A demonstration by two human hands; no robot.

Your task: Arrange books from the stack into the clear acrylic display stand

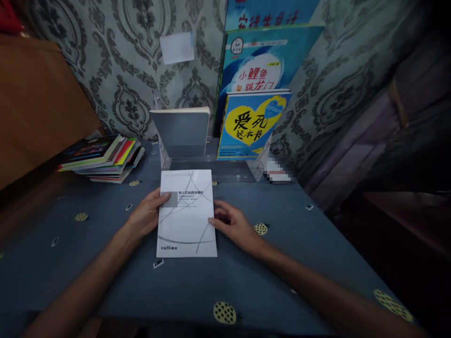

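Note:
A white booklet [186, 227] with grey curved lines and Chinese print is held upright-facing above the blue patterned tablecloth [116, 277]. My left hand [146, 213] grips its left edge, the thumb resting on the cover. At the right edge, my right hand [232, 223] has its thumb on the cover and the other fingers partly behind the booklet. Just beyond stands a clear book rack [229, 171], holding a grey-covered book [183, 131] on the left and a blue book with a yellow heart [252, 124] on the right.
A stack of books [102, 157] lies at the back left, beside a brown wooden panel [42, 108]. Larger blue-green books [271, 56] stand behind the heart book. A small blurred item [278, 170] sits right of the rack. A purple curtain [355, 136] hangs at the right.

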